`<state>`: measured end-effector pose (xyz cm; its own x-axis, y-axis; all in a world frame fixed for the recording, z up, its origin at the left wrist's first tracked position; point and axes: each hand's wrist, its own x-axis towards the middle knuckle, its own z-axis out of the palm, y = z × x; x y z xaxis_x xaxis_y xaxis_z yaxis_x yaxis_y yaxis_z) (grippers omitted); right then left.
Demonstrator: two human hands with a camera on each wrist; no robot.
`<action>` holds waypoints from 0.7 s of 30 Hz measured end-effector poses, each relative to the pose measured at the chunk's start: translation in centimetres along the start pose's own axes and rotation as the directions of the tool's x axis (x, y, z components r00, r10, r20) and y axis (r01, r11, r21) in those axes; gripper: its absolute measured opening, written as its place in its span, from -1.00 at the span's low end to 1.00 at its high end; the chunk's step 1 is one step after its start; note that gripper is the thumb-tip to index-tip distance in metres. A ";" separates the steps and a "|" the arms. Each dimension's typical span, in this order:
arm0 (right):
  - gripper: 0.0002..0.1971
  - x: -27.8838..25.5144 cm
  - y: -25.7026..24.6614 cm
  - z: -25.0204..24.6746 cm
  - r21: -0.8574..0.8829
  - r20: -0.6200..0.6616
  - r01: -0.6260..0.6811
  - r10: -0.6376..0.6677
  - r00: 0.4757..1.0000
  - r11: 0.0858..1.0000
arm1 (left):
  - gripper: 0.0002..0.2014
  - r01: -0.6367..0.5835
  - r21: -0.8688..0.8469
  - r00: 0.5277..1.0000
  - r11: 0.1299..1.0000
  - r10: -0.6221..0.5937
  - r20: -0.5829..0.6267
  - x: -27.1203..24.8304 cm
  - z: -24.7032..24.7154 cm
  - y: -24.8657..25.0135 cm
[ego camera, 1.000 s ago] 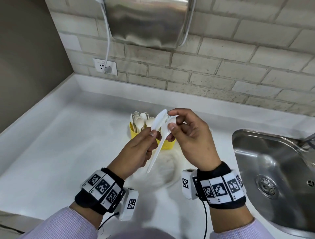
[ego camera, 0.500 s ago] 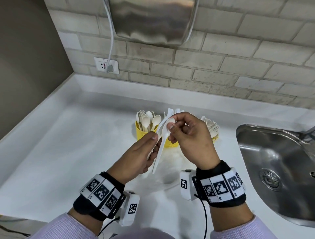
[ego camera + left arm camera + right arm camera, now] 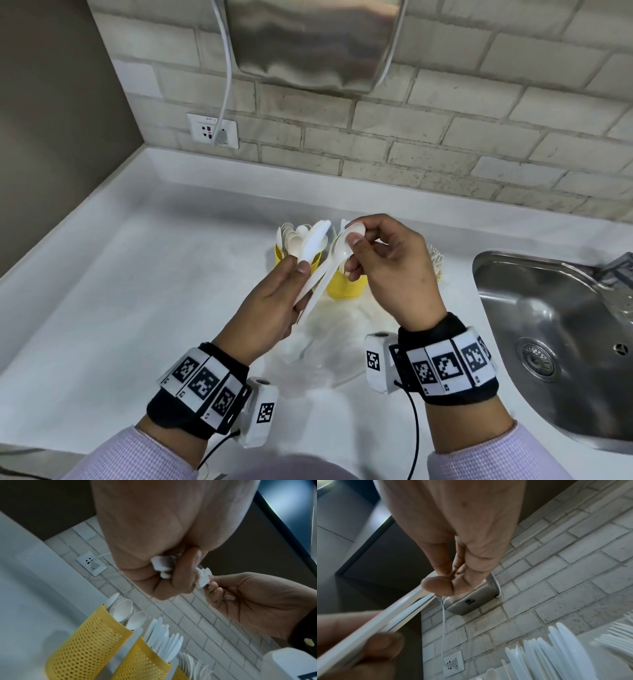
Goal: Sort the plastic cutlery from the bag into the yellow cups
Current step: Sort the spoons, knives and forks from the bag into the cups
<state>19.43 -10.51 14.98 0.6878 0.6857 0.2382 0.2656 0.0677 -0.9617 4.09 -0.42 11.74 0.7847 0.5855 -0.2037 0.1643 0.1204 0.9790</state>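
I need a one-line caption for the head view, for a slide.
Both hands separate white plastic cutlery above yellow cups on a counter.

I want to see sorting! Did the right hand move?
No: the right hand stays in front of the yellow knife cup, pinching the spoon.

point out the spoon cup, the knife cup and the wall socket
spoon cup (image 3: 89, 639), left wrist view, on its yellow mesh wall
knife cup (image 3: 142, 664), left wrist view, on its mesh wall
wall socket (image 3: 212, 131), head view, on its faceplate
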 end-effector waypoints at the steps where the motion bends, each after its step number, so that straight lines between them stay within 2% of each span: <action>1: -0.91 0.4 0.0 -0.3 0.003 -0.036 0.015 -0.015 0.999 1.000 | -0.70 0.001 0.012 0.999 1.000 -0.001 -0.041 0.2 -0.4 -0.1; 6: -0.91 3.2 0.4 -1.3 -0.010 -0.227 0.083 -0.083 0.970 0.996 | -0.72 -0.074 0.007 0.980 0.997 0.074 -0.182 0.9 -2.0 -0.8; 9: -0.88 4.5 0.8 -0.4 -0.068 -0.244 0.120 -0.133 0.961 0.990 | -0.72 -0.097 -0.003 0.971 0.995 0.094 -0.220 1.0 -2.6 -0.9; 12: -0.84 5.7 2.1 1.4 -0.204 -0.184 0.157 -0.195 0.963 0.966 | -0.72 -0.106 -0.004 0.971 0.994 0.103 -0.215 1.2 -2.7 -0.9; 15: -0.85 6.9 4.5 3.4 -0.362 -0.057 0.197 -0.233 0.971 0.911 | -0.72 -0.111 -0.006 0.975 0.994 0.108 -0.194 1.2 -2.6 -0.8; 21: -0.73 7.6 7.4 5.6 -0.502 0.176 0.343 -0.294 0.939 0.794 | -0.72 -0.102 0.020 0.980 0.995 0.104 -0.169 1.4 -2.6 -1.0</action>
<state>22.80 -0.71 8.93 0.4491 0.7516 0.4832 0.7856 -0.0747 -0.6142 3.42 2.38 10.48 0.6852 0.7218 -0.0977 0.0952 0.0442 0.9945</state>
